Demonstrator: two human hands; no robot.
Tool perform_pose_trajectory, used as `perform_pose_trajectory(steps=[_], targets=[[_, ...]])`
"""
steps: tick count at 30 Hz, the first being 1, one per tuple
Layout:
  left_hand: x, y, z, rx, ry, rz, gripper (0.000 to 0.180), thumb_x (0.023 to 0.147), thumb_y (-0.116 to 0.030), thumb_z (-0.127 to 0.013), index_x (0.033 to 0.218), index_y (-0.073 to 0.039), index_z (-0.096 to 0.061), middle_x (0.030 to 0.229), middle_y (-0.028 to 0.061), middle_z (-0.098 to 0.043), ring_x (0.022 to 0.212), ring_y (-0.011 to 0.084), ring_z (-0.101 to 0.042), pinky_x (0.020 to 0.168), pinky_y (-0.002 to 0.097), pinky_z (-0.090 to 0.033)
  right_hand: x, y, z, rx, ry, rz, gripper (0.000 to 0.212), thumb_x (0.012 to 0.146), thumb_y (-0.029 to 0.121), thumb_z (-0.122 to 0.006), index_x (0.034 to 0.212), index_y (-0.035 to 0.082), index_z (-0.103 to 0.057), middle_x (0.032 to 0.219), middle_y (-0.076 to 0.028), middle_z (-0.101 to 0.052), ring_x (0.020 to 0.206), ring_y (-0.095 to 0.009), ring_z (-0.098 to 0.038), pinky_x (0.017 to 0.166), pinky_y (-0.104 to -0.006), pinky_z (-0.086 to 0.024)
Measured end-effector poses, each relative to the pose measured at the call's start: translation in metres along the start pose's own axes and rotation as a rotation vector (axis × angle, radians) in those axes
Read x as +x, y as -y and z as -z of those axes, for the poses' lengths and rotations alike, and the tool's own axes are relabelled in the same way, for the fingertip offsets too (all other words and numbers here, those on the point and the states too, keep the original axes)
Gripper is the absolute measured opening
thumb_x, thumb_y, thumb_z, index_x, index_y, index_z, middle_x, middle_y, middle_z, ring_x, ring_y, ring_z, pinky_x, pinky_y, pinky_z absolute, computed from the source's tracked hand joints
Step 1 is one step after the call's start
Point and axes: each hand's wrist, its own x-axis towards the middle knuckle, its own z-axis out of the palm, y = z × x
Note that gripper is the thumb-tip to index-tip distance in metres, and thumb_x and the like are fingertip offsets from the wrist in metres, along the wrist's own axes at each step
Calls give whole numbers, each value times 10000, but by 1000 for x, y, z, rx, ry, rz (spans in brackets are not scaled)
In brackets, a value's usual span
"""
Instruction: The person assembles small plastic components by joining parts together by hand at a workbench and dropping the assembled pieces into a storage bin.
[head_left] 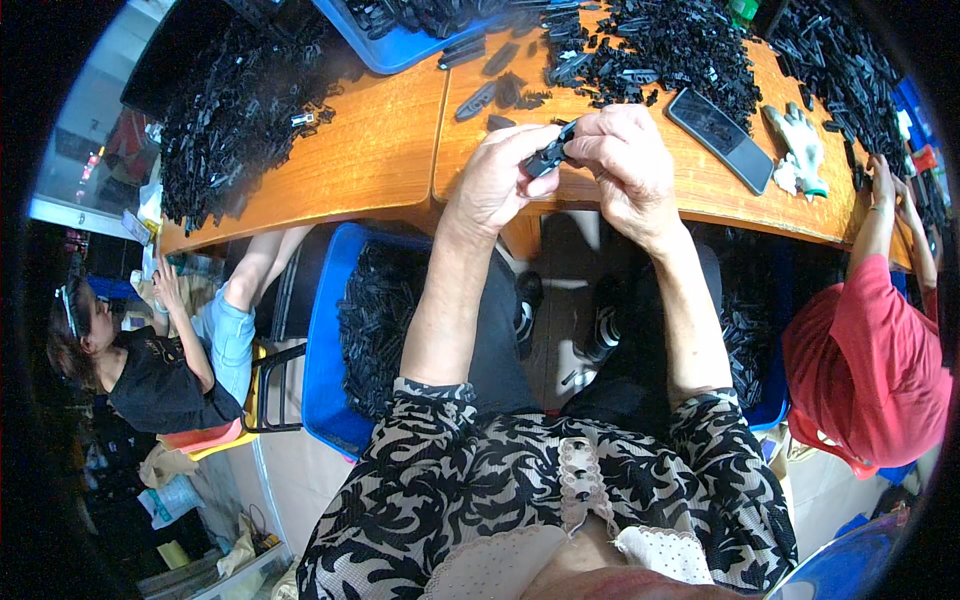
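Observation:
Between my two hands, just over the table's front edge, is a small black plastic part (pixel 547 160). My left hand (pixel 498 178) pinches it between thumb and fingers. My right hand (pixel 628 160) has its fingers closed at the part's upper right end. What those right fingertips hold there is mostly hidden. Beyond my hands, a few loose black plastic pieces (pixel 477 101) lie on the orange wooden table (pixel 395 150). A large heap of small black parts (pixel 680 50) spreads behind my right hand.
A phone (pixel 722 140) and a whitish work glove (pixel 797 145) lie right of my hands. A blue bin (pixel 330 330) of black parts stands by my left leg. Another blue tub (pixel 385 60) sits at the back. Co-workers sit left (pixel 150 360) and right (pixel 870 360); another heap (pixel 240 130) lies left.

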Motion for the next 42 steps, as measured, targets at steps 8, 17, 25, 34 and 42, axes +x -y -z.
perform_pose_trajectory(steps=[8, 17, 25, 34, 42], targets=[[-4, -1, 6, 187, 103, 14, 190, 1004, -157, -583, 954, 10, -657, 747, 6, -561, 527, 53, -511, 427, 187, -336, 5, 6, 11, -98, 178, 54, 240, 628, 38, -737, 840, 66, -629, 941, -63, -650, 966, -285, -609, 811, -375, -526], [-4, -11, 0, 314, -40, -104, 234, 1005, -205, -601, 970, 13, -678, 835, 79, -702, 541, 50, -525, 463, 184, -354, -13, -14, -3, 82, -86, -310, 247, 824, -42, -657, 1043, 54, -718, 970, -110, -709, 882, -319, -671, 812, -385, -552], [-2, -27, 10, 411, -472, -520, 250, 966, -184, -644, 1056, 49, -661, 880, 113, -716, 597, 80, -573, 558, 189, -424, -26, -34, -31, -364, 42, -461, 180, 866, 143, -688, 1033, 85, -721, 974, -101, -691, 923, -309, -658, 807, -407, -549], [5, -22, -3, 1342, -812, -53, 489, 793, -403, -786, 1039, 11, -704, 946, 187, -728, 860, 306, -712, 763, 393, -530, -18, -30, -48, -591, 240, -238, 122, 813, 184, -710, 745, 83, -696, 913, -92, -606, 952, -280, -560, 800, -410, -466], [10, -1, 16, 1424, -571, -451, 290, 792, -247, -812, 942, -24, -704, 950, 141, -699, 896, 270, -673, 793, 364, -518, -24, -22, -43, -391, 73, -232, 150, 807, 127, -770, 945, 83, -732, 816, -72, -660, 766, -273, -626, 686, -378, -518]])
